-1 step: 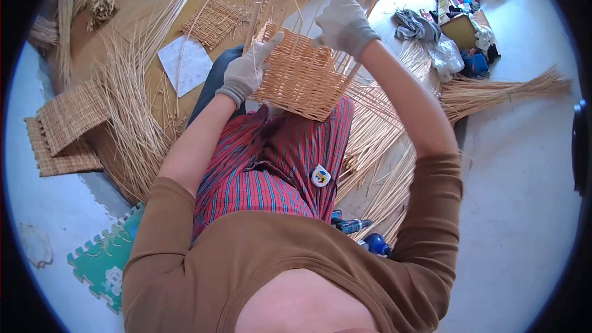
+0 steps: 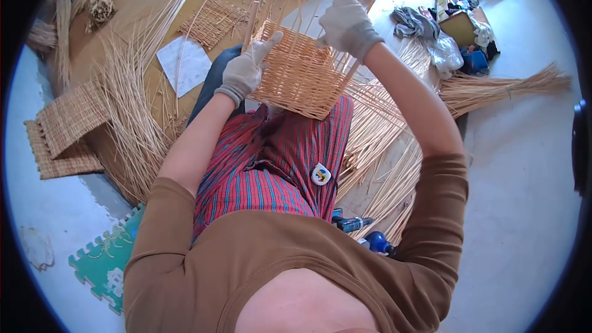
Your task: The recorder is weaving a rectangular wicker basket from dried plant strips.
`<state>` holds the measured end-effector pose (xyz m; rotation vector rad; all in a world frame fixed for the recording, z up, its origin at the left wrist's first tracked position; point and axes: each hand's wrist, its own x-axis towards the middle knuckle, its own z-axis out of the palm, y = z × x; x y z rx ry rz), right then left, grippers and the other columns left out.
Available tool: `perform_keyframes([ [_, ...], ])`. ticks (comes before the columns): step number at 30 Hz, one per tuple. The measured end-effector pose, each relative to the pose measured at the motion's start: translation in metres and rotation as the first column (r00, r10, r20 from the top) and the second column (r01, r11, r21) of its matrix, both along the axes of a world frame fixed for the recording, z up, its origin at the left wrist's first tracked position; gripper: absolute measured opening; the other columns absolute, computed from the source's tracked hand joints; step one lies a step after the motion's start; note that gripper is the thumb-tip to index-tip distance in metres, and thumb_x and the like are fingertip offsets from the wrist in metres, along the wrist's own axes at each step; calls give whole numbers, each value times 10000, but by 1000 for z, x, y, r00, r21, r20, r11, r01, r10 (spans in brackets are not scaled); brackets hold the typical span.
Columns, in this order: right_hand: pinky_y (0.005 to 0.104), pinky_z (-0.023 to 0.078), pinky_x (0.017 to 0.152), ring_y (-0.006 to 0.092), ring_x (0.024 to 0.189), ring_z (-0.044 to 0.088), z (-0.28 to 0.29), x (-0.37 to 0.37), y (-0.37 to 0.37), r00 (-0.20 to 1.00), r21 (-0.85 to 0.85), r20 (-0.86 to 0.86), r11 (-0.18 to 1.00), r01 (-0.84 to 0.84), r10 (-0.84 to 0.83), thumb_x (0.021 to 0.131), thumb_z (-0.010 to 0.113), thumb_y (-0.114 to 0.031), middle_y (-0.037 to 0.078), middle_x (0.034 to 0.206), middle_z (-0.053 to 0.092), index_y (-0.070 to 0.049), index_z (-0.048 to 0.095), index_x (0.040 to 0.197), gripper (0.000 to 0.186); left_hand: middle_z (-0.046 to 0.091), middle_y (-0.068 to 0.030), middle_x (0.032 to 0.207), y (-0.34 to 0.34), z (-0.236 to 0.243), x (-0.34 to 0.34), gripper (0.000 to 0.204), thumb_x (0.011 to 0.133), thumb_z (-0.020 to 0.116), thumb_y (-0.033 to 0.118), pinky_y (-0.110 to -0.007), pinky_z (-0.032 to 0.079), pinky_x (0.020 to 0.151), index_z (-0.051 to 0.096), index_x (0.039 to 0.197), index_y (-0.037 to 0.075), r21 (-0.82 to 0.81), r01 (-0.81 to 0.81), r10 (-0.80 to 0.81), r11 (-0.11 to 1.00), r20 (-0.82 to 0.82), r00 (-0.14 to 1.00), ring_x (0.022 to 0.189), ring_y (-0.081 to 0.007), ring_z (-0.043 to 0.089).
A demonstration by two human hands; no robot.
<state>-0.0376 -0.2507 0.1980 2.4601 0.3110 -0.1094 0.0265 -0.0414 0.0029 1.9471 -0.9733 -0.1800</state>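
Observation:
A partly woven wicker basket (image 2: 299, 74) sits tilted on my lap, with long loose stakes (image 2: 299, 3) rising from its far side. My left hand (image 2: 246, 73), in a pale glove, is closed on the basket's left edge, one finger lying along the woven wall. My right hand (image 2: 350, 26), gloved too, is raised beyond the basket's right side among the stakes. Its fingers are curled closed, and what they hold is hidden. A striped red cloth (image 2: 259, 188) covers my lap, with a small white round tape measure (image 2: 320, 174) on it.
Bundles of wicker rods (image 2: 382, 123) lie on the right, more loose rods (image 2: 132, 117) on the left. Woven panels (image 2: 74, 117) rest at far left, beside a green foam mat (image 2: 102, 265). A paper sheet (image 2: 184, 65) lies ahead. A power drill (image 2: 353, 224) lies by my right hip.
My right hand has shifted slightly right and toward me, its forearm moving right with it. My left hand and the basket have stayed almost in place.

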Motion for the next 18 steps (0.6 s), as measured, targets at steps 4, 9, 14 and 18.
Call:
perform_keyframes([
  [4,395,515,755,284,623,669,-32,-33,-21,947,159,207,964,214,-244,874,657,-570,96,709,697,-83,764,768,510,571,-120,1411,-2,7,-2,834,882,675,11,-429,550,869,351,1555,382,51,-21,17,998,87,996,1124,-382,639],
  [9,400,472,990,248,976,679,-36,-59,-35,920,314,376,949,-13,-111,856,700,-346,67,930,699,-149,727,952,220,566,-119,1400,1,-9,5,804,890,672,34,-422,513,940,360,1557,357,13,-24,21,1000,188,982,1166,-351,616],
  [14,451,336,1181,231,1228,572,-33,-70,-40,948,222,318,969,-107,32,805,752,-292,30,1137,674,-161,723,1004,240,591,-123,1285,-12,24,-39,573,927,628,117,-454,545,886,484,1470,232,-268,-103,221,958,457,861,1048,-360,656],
  [18,443,402,1116,248,1230,571,-38,-58,-47,956,134,277,982,-132,91,787,761,-373,61,1093,687,-152,724,987,300,705,-145,1055,-83,30,-44,300,1017,531,323,-427,561,808,634,1221,129,-250,-68,77,966,27,997,915,-337,700],
])
